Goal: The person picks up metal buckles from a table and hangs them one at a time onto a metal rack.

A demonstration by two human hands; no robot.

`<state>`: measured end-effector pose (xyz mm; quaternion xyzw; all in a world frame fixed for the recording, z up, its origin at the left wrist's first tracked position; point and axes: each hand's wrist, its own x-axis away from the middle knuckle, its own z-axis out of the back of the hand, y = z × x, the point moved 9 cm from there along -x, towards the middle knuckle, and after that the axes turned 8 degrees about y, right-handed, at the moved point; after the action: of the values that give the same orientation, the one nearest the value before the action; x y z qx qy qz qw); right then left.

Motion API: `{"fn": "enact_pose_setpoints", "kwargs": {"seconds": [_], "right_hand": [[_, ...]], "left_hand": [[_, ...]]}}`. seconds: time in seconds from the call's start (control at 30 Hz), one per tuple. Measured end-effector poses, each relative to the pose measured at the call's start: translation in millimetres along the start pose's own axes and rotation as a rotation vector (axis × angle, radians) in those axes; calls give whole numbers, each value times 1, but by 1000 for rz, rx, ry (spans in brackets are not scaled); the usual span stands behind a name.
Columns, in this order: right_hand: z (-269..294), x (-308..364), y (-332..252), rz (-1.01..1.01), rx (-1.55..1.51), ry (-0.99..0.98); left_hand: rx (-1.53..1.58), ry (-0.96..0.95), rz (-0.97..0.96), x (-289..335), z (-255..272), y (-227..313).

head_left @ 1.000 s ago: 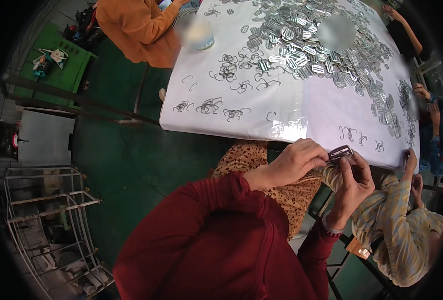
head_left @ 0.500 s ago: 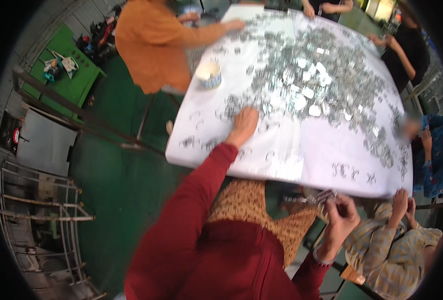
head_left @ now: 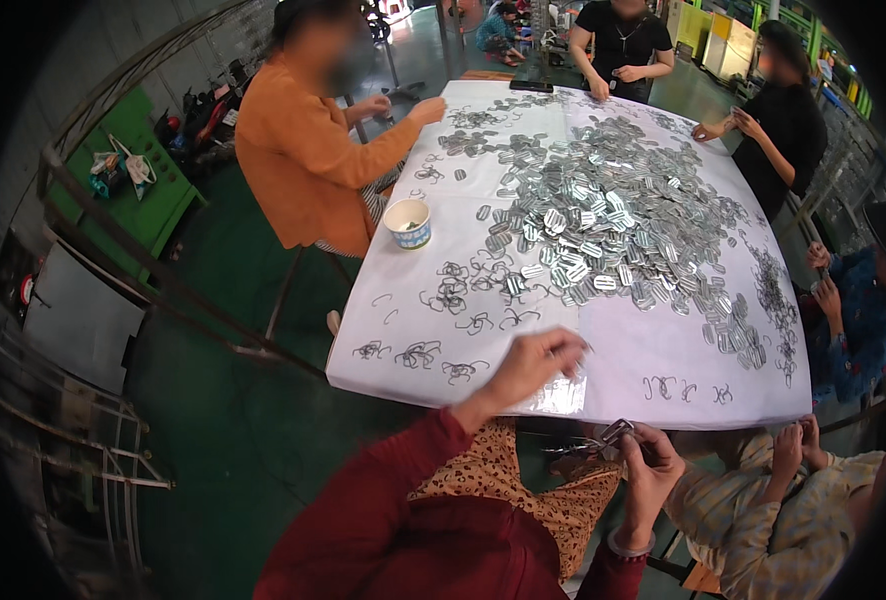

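Note:
My right hand [head_left: 653, 470] is closed, thumb and fingers pinching a slotted silver metal buckle [head_left: 618, 432] just off the table's near edge. Over the near edge, my left hand [head_left: 538, 368] has its fingers drawn together; what they hold, if anything, is too small to make out. The white-covered table [head_left: 643, 345] bears a wide heap of oval slotted metal plates [head_left: 603, 230]. Small clusters of thin, curved dark wire pieces [head_left: 418, 354] lie left of my left hand. More wire pieces [head_left: 688, 390] lie beyond my right hand.
A paper cup [head_left: 409, 222] with a blue pattern stands at the table's left side. One person in an orange top [head_left: 298, 140] sits at the left; several others work around the far and right sides. Beside my right arm sits someone in plaid clothing [head_left: 753, 510]. Metal rails [head_left: 163, 265] run at left.
My left hand has come away from the wire clusters, moving right and toward me. My right hand still holds the buckle, slightly farther left in view. The whole view has shifted.

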<state>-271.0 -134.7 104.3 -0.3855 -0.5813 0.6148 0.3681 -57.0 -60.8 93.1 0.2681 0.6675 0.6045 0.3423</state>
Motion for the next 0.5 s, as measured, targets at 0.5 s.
{"fn": "enact_pose_setpoints", "kwargs": {"seconds": [0.5], "right_hand": [[-5,6,-16,209,117,-11]], "left_hand": [[-47,-164,-199,47,-69,36]]}}
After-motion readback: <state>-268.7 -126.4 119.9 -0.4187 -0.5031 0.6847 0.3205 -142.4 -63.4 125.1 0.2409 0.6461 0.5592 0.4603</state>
